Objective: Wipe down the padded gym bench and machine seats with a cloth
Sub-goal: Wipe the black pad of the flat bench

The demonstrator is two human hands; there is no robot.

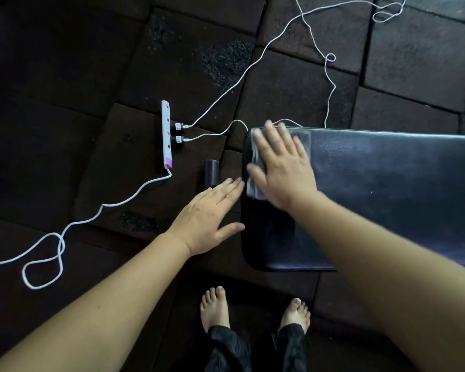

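The black padded bench [381,194] runs from the middle of the frame off to the right. A thin pale cloth [302,138] lies flat at its left end. My right hand [282,167] presses on the cloth with spread, straight fingers and covers most of it. My left hand [210,218] is open just left of the bench's end; its fingertips and thumb reach the pad's edge, and I cannot tell whether they touch it.
A white power strip [167,135] with two plugs lies on the dark rubber floor tiles [65,76]. White cables [253,63] trail across the floor and behind the bench. A short black cylinder [211,173] sits beside the bench end. My bare feet [215,307] stand below.
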